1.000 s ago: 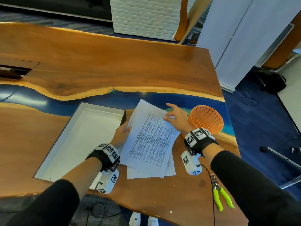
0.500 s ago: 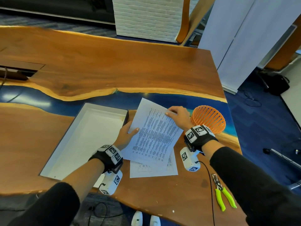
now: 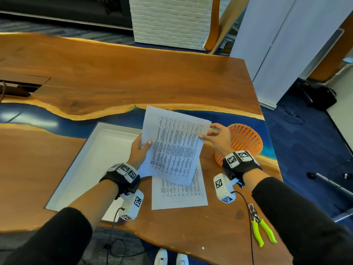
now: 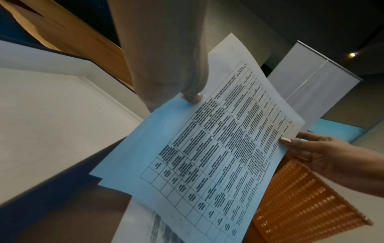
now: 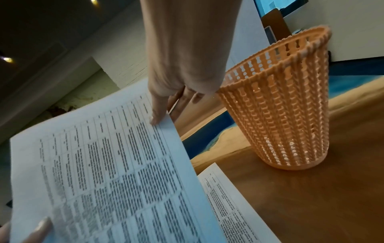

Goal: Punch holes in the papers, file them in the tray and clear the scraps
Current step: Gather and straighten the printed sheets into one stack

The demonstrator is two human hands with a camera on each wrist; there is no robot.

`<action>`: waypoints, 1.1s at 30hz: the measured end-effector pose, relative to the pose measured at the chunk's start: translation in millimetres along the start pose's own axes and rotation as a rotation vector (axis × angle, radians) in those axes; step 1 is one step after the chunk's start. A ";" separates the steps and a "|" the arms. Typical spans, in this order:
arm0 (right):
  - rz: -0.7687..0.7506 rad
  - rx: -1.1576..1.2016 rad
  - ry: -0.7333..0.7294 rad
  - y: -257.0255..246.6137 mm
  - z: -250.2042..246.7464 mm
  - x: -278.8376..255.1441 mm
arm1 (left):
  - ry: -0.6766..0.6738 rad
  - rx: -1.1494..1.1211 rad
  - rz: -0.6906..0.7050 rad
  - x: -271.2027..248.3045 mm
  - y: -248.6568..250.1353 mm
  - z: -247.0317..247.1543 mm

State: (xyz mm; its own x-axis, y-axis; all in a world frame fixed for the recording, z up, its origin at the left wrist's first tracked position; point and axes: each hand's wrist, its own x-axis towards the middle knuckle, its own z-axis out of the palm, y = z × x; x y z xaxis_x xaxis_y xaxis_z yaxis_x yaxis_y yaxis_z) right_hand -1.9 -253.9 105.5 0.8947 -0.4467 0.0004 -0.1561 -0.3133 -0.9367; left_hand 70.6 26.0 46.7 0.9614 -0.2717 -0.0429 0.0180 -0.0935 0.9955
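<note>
A printed sheet [image 3: 174, 146] [image 4: 218, 148] [image 5: 108, 172] with a table of text is held up off the table, tilted. My left hand [image 3: 140, 149] [image 4: 193, 97] pinches its left edge, thumb on top. My right hand [image 3: 212, 135] [image 5: 161, 113] pinches its right edge. A second printed sheet [image 3: 180, 194] [image 5: 232, 207] lies flat on the wood beneath. The white tray [image 3: 80, 169] [image 4: 51, 106] sits just left of the held sheet and holds nothing I can see. A hole punch with green handles [image 3: 260, 229] lies near the front right edge.
An orange mesh basket [image 3: 242, 140] [image 5: 276, 106] stands upright right of my right hand. The wooden table [image 3: 133, 77] with its blue resin strip stretches behind. Its right edge drops to the carpet; a chair and white panels stand beyond.
Both hands have lifted the top sheet off the pile and raised it, leaving one sheet flat on the table. The right hand went from pressing flat to pinching the edge.
</note>
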 end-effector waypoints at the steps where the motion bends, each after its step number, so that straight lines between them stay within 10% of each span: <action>1: 0.008 0.029 -0.007 -0.9 2.4 -0.1 | 0.014 -0.023 -0.002 1.0 1.9 1.9; 33: 0.158 -0.011 -0.003 44.4 44.5 -34.3 | -0.088 -0.034 -0.047 -14.3 -16.2 26.1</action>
State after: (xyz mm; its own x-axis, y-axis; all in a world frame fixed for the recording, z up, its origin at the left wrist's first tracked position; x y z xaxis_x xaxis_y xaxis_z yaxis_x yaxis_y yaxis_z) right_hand -20.9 -215.3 48.3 0.8600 -0.4885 -0.1476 -0.2992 -0.2485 -0.9213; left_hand 49.4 6.5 29.0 0.9313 -0.3515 -0.0952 0.0730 -0.0761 0.9944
